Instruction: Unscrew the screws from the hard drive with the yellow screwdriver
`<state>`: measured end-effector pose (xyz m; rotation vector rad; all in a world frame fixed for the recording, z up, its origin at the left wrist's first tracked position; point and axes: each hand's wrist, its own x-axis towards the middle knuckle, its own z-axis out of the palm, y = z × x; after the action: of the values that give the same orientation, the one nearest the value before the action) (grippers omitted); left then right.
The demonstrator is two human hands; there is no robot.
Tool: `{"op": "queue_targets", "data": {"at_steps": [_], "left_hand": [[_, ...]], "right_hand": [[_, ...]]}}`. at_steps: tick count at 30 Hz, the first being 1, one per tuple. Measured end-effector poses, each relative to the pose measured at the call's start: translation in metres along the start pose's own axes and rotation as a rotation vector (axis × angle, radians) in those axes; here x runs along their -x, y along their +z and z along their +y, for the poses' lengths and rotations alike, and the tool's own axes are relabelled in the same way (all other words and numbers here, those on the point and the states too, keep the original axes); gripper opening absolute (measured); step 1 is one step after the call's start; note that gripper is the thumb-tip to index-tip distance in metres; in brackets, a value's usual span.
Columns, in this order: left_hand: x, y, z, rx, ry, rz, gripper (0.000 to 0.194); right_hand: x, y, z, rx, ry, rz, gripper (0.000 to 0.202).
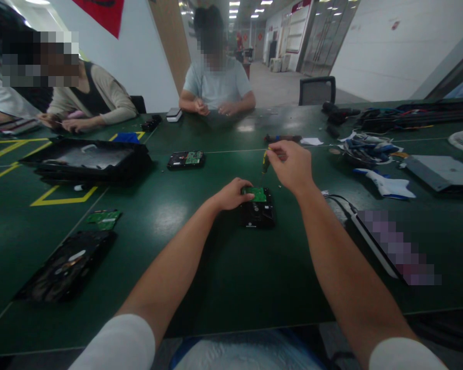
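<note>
A black hard drive (257, 216) with a green circuit board (259, 194) at its far end lies flat on the table in front of me. My left hand (234, 194) grips the drive's left side, thumb over the board's edge. In my right hand (292, 163) is a screwdriver (266, 162) with a yellow and dark handle, pinched near its top and pointing down. Its tip is over the far end of the drive; whether it touches a screw is too small to tell.
Another hard drive (185, 160) lies further back. At left are an opened drive (67, 267), a loose circuit board (105, 219) and a black tray (88, 159). To the right sit a glove (386, 184), a metal box (443, 172) and a pixelated device (393, 246). Co-workers sit across the table.
</note>
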<state>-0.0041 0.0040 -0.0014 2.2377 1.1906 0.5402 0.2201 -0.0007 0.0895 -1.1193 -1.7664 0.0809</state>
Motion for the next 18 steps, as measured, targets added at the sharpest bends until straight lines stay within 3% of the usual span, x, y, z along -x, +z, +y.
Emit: {"op": "queue_targets", "data": {"at_steps": [18], "left_hand": [[-0.0001, 0.0011, -0.0003, 0.012, -0.016, 0.007, 0.051]], "right_hand": [[0.0006, -0.0005, 0.0012, 0.027, 0.007, 0.038, 0.01]]}}
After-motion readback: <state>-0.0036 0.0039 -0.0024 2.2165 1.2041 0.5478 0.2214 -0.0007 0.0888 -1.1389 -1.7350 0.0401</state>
